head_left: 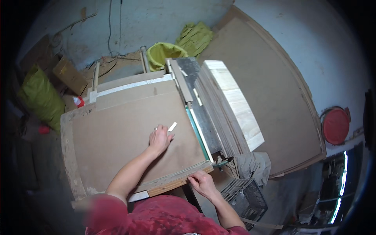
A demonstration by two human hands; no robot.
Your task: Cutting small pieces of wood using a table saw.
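My left hand [158,138] is over the brown board tabletop [121,117], its fingers bent. A short pale strip [172,127], apparently wood, sticks out from between its thumb and forefinger; the fingers partly cover its near end. My right hand [201,183] is at the near right corner of the table, against the layered wooden front edge [168,187]. Its fingers are curled together, and whatever may be in them is hidden. Along the table's right side run a green strip [199,133] and a pale wooden strip [203,138].
Right of the table stands a stack of boards with a pale wood top [235,103]. Large brown sheets [258,86] lean on the wall behind it. A grey plastic crate [244,199] sits low right. Yellow-green sacks [41,98] stand left, another open one [166,55] at the back.
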